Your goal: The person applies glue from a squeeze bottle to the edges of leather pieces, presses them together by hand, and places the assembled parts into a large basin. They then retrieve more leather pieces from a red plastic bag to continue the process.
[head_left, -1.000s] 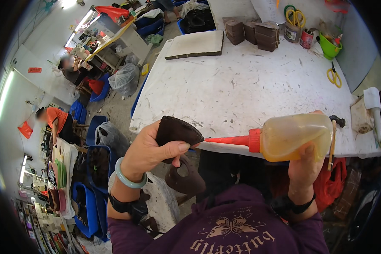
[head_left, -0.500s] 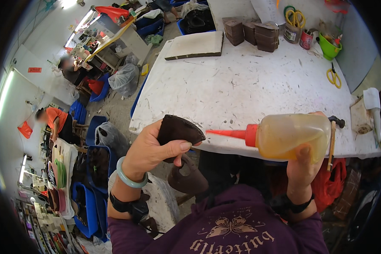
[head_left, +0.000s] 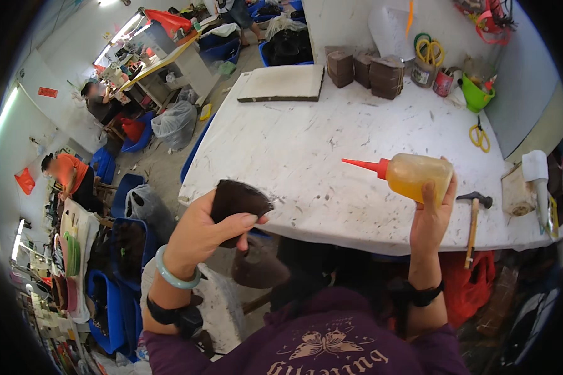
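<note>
My left hand (head_left: pixel 197 231) pinches a dark brown curved leather piece (head_left: pixel 241 201) between thumb and fingers, at the near left corner of the white-covered table (head_left: pixel 331 119). A second brown piece (head_left: pixel 259 265) hangs below that hand; whether the two are joined, I cannot tell. My right hand (head_left: pixel 433 209) is wrapped round a clear squeeze bottle (head_left: pixel 419 176) of yellowish liquid, probably glue. Its long red nozzle points left, well apart from the leather. The bottle is held above the right part of the table.
A hammer (head_left: pixel 472 231) lies at the table's right edge, near a wooden block (head_left: pixel 519 190). Yellow-handled scissors (head_left: pixel 480 136), a green bowl (head_left: pixel 478 94), brown stacks (head_left: pixel 386 76) and a pale slab (head_left: pixel 281 83) sit farther back. Blue bins (head_left: pixel 109 319) and two people stand left.
My right hand has carried the bottle away from the leather, farther over the table. The left hand still holds the leather piece and has shifted slightly left in view.
</note>
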`<move>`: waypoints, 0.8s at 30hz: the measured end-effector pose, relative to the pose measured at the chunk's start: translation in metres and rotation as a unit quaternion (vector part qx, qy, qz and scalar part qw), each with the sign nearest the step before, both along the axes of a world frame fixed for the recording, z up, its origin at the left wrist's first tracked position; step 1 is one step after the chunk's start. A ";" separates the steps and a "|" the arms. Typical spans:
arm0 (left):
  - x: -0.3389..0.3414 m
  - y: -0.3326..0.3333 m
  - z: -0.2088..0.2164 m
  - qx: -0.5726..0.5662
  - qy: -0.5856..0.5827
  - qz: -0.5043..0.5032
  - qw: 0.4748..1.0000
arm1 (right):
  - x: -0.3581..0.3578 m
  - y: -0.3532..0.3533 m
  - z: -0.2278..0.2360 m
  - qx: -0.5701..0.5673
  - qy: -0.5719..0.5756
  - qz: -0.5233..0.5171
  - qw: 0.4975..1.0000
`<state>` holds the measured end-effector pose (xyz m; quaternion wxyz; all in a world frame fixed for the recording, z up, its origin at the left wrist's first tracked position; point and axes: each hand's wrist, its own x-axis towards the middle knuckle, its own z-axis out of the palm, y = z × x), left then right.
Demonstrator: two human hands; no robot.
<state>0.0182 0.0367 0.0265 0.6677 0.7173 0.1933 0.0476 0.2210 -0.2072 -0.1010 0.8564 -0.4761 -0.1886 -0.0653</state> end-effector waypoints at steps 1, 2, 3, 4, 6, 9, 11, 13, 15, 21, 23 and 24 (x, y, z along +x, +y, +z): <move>-0.002 0.002 0.000 0.005 -0.002 0.010 1.000 | 0.011 -0.004 -0.007 0.064 0.096 0.027 0.993; -0.004 0.003 0.002 0.001 0.000 0.027 1.000 | 0.021 -0.009 -0.014 0.091 0.141 0.031 0.985; -0.006 0.006 0.002 0.015 -0.007 0.039 0.999 | 0.031 -0.014 -0.022 0.088 0.129 0.023 0.988; -0.011 0.010 0.000 0.019 -0.015 0.058 0.998 | 0.042 -0.016 -0.036 0.127 0.206 0.044 0.969; -0.020 0.017 -0.002 0.031 -0.034 0.096 0.994 | 0.062 -0.022 -0.055 0.161 0.270 0.062 0.947; -0.034 0.023 -0.003 0.053 -0.055 0.149 0.986 | 0.096 -0.024 -0.077 0.230 0.342 0.092 0.906; -0.046 0.024 0.000 0.061 -0.073 0.190 0.977 | 0.113 -0.016 -0.083 0.308 0.399 0.153 0.850; -0.062 0.028 -0.001 0.084 -0.064 0.225 0.969 | 0.133 -0.004 -0.087 0.324 0.381 0.209 0.841; -0.073 0.030 0.004 0.097 -0.045 0.253 0.962 | 0.155 0.006 -0.091 0.362 0.343 0.220 0.839; -0.104 0.040 -0.005 0.062 -0.099 0.339 0.933 | 0.237 -0.028 -0.158 0.489 0.284 0.265 0.781; -0.120 0.037 -0.010 0.039 -0.122 0.368 0.921 | 0.242 -0.025 -0.157 0.523 0.305 0.240 0.758; -0.128 0.034 -0.012 0.034 -0.130 0.382 0.914 | 0.250 -0.030 -0.161 0.507 0.312 0.235 0.768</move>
